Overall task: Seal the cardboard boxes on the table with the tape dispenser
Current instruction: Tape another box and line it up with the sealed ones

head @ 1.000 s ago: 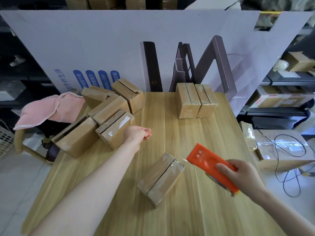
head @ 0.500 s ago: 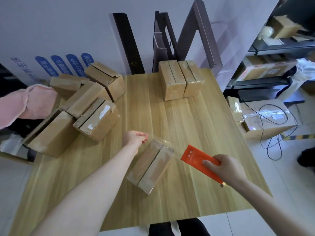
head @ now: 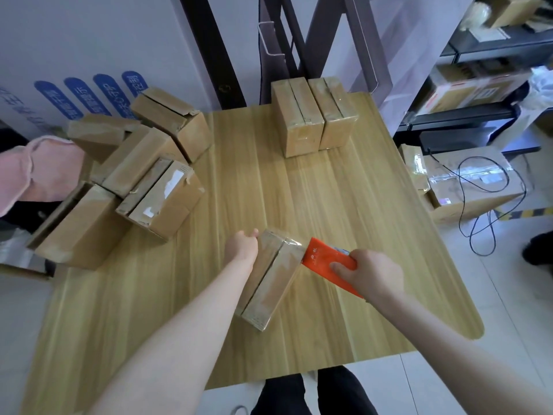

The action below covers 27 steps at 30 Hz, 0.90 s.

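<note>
Item one: a small brown cardboard box (head: 270, 283), flaps closed, lying on the light wooden table (head: 344, 199) a little toward 6 o'clock from the table's centre, its long axis running from 7 o'clock to 1 o'clock. Glossy clear tape (head: 291, 241) covers its far end and part of its top. Item two: a flat orange tape dispenser (head: 324, 260), its front edge touching the box's far right corner, at about 3 o'clock from the box. The right hand (head: 372, 274) has its fingers wrapped round the dispenser's rear, thumb on top. The left hand (head: 242, 245) lies against the box's long left side near the far corner (whether its fingers clasp the box or only lean on it cannot be told). Item three: a loose heap of brown cardboard boxes (head: 134, 175) at the table's 9 to 10 o'clock edge, several with flaps ajar. Item four: two taped brown boxes (head: 311, 118) standing side by side, touching, at 12 o'clock. Off the table: a pink cloth (head: 39, 172) beyond the 9 o'clock edge, and a black cable (head: 490, 202) looped over a floor carton at 3 o'clock.
</note>
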Tool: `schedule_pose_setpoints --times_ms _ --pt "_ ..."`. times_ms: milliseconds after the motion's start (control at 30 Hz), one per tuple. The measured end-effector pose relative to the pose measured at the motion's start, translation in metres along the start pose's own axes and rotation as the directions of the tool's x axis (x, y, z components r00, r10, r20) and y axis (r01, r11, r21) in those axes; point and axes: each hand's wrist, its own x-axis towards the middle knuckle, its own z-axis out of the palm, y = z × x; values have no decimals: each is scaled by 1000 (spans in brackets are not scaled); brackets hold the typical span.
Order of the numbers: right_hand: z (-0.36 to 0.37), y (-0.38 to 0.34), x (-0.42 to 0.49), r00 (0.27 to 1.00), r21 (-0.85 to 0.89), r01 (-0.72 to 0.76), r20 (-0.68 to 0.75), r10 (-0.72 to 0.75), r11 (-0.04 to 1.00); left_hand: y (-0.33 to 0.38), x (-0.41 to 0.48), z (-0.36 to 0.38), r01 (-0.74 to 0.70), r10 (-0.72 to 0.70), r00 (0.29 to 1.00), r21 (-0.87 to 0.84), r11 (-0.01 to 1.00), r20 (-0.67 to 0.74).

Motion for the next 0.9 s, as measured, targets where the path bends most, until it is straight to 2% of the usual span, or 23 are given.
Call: schedule_pose_setpoints --times_ms 100,167,233,300,533,633,767,900 --pt "-2 -5 3 1000 -44 7 -18 -8 999 -2 -13 -6 -159 146 985 -152 976 -94" --pt "-4 -10 6 1000 -62 17 -20 -19 998 -9 -25 -6 -223 225 974 -201 954 -17" --pt "-10 -17 10 999 -92 37 -23 -40 995 -19 -35 -4 -236 263 959 -211 949 107" --pt "-18 -27 13 997 -129 61 -29 -65 990 -26 -39 -2 -224 265 951 -240 945 157" --pt "-24 -52 18 991 -235 97 -65 -115 967 -25 -43 -4 -302 349 928 -286 909 129" --pt "-6 -67 18 982 -296 164 -45 -186 941 -25 -43 -4 -314 357 928 -289 904 109" --pt "18 -63 20 992 -198 122 36 -117 972 -26 -41 -3 -299 338 937 -297 907 89" --pt "5 -40 23 998 -160 61 -18 -65 985 -31 -45 -4 -174 164 985 -428 887 -62"
